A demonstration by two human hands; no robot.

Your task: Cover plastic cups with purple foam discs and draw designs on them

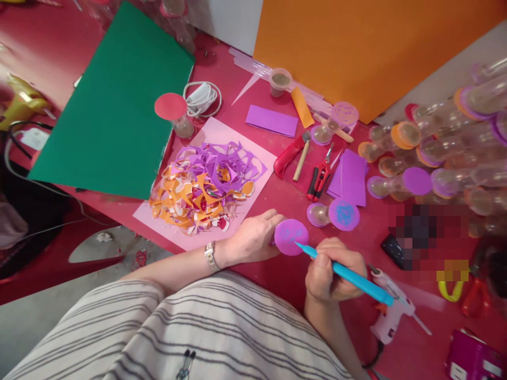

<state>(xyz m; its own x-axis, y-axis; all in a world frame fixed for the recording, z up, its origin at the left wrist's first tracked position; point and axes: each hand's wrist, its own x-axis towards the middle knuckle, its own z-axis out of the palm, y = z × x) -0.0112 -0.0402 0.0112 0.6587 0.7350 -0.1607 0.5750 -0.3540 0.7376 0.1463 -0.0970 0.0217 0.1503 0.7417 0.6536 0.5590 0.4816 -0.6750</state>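
Note:
My left hand (pixel 259 236) is closed at the side of a purple paper disc (pixel 291 244), which bears light blue scribble. What lies under the disc is hidden by it and my fingers. My right hand (pixel 336 266) grips a blue felt-tip pen (pixel 356 277), its tip touching or just over the disc. Just beyond stands a clear plastic piece with sand-like filling (pixel 318 215), joined to another purple disc (pixel 344 214) scribbled in blue. A similar clear piece (pixel 321 134) with a scribbled disc lies farther back.
Orange and purple paper scraps (pixel 209 184) are heaped on a pink sheet (pixel 261 177). Behind are a red cutter (pixel 291 157), a hammer (pixel 302 158), pliers (pixel 320 177) and purple paper (pixel 350 179). A glue gun (pixel 390 309) lies right, below many clear pieces (pixel 451 179). Green board (pixel 119 105) stands left.

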